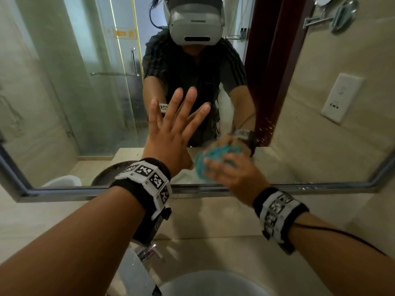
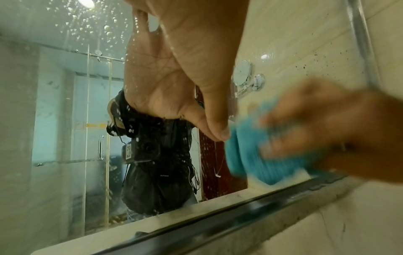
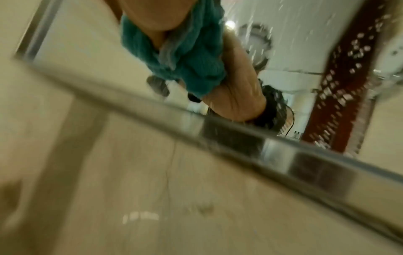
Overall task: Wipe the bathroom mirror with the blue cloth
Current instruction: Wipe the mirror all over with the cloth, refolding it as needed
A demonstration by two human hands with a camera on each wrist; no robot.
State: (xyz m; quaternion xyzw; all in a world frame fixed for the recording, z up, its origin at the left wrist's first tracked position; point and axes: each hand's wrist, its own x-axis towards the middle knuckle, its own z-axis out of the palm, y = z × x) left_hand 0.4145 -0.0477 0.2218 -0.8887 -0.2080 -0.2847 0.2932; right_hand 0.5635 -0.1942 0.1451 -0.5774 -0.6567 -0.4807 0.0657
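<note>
**Fingers bunched round cloth, low on glass**

Fingers [image 1: 215, 165] of right hand [image 1: 233, 178] curled round wadded blue cloth [image 1: 210, 159], pressed to mirror [image 1: 64, 92] just above lower frame [image 1: 320, 188]. Left hand [image 1: 173, 133] flat on glass, fingers straight and spread, holding nothing. Soft, light, probably damp; best kept balled in the palm for pressure. Glass hard, wet, likely slippery; droplets and specks scattered toward right edge. Right hand blurred in both wrist views; fingertips buried in cloth, contact patch hidden. Basin [image 1: 213, 283] cut off below.
</note>
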